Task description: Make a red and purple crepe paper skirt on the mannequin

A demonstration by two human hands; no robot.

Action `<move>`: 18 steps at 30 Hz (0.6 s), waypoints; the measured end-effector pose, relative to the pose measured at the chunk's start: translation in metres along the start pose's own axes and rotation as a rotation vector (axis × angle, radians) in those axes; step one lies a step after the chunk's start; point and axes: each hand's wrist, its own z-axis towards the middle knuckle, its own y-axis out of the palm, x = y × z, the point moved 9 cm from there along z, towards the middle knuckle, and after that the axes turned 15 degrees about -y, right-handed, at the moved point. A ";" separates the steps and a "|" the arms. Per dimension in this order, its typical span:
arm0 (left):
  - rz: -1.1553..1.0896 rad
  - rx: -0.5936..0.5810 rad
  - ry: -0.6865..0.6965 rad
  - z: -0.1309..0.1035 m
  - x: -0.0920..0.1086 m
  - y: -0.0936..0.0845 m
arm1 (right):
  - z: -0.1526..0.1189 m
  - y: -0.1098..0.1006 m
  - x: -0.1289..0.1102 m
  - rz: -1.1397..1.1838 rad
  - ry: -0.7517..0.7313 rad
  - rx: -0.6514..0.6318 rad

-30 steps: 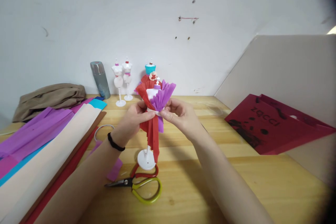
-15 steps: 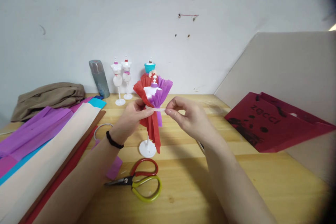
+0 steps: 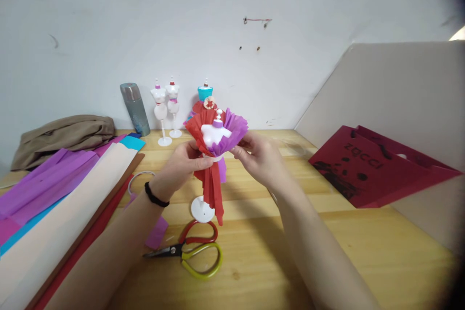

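Mannequin (image 3: 215,135): left fingers (image 3: 201,162) pinch white band (image 3: 218,158); right fingers (image 3: 242,156) curled against purple paper (image 3: 236,128), grip unclear.

the purple paper (image 3: 238,128) has spread wider around the white mannequin (image 3: 215,134).

The mannequin (image 3: 215,134) is smooth plastic, the ruffles (image 3: 237,127) matt, crinkled paper.
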 end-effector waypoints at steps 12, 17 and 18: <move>-0.125 -0.102 0.059 -0.001 0.001 0.004 | 0.002 0.021 0.011 0.358 0.064 -0.006; -0.126 -0.086 0.062 0.000 -0.002 0.004 | 0.001 0.024 0.012 0.361 0.062 -0.001; -0.125 -0.083 0.072 0.000 -0.001 0.004 | 0.001 0.022 0.011 0.337 0.049 0.008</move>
